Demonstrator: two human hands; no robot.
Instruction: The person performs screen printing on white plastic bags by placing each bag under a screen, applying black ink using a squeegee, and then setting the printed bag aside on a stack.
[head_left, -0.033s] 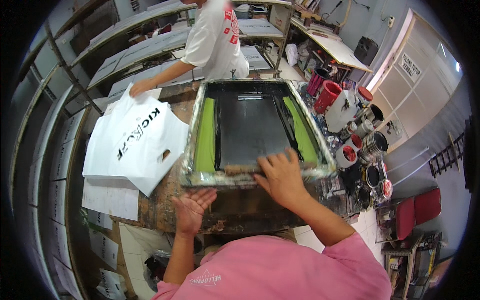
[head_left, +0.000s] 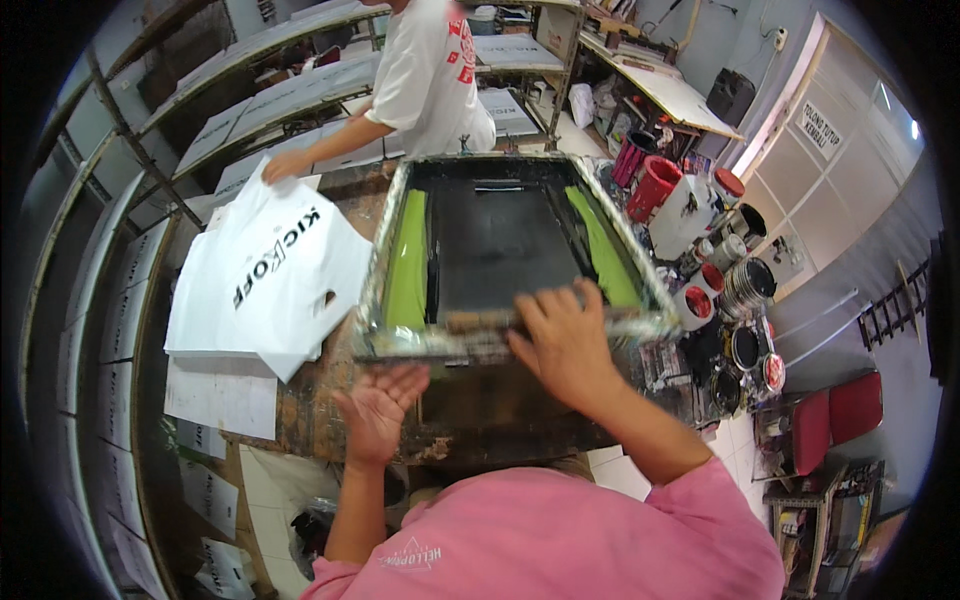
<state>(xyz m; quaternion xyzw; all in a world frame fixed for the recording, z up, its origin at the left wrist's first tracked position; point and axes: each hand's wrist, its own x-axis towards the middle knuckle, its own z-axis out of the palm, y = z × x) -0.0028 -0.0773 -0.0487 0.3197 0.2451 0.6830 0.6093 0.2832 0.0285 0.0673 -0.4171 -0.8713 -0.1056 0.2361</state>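
Note:
A screen-printing frame [head_left: 372, 262] lies on the worktable, its near edge raised. Black ink coats its middle, with green strips along both sides. Over the near edge rests my right hand [head_left: 562, 338], its fingers curled across a wooden squeegee [head_left: 478, 318], thumb on the near side. My left hand [head_left: 385, 408] is palm up below the frame's near left corner, fingers stretched, holding nothing; whether the fingertips touch the frame I cannot tell. Left of the frame is a stack of white printed bags [head_left: 225, 300]. A co-worker's hand [head_left: 287, 166] grips the top bag's far corner.
The co-worker [head_left: 435, 85] stands beyond the table. Ink pots and cans, including a red tub [head_left: 655, 185], crowd its right side. Racks [head_left: 270, 105] with printed bags fill the back and left. A red chair [head_left: 830, 425] stands at the right.
The frame's near edge has risen and shifted slightly toward me, my right hand moving with it. My left hand has moved up slightly. The co-worker's hand has shifted the top bag a little.

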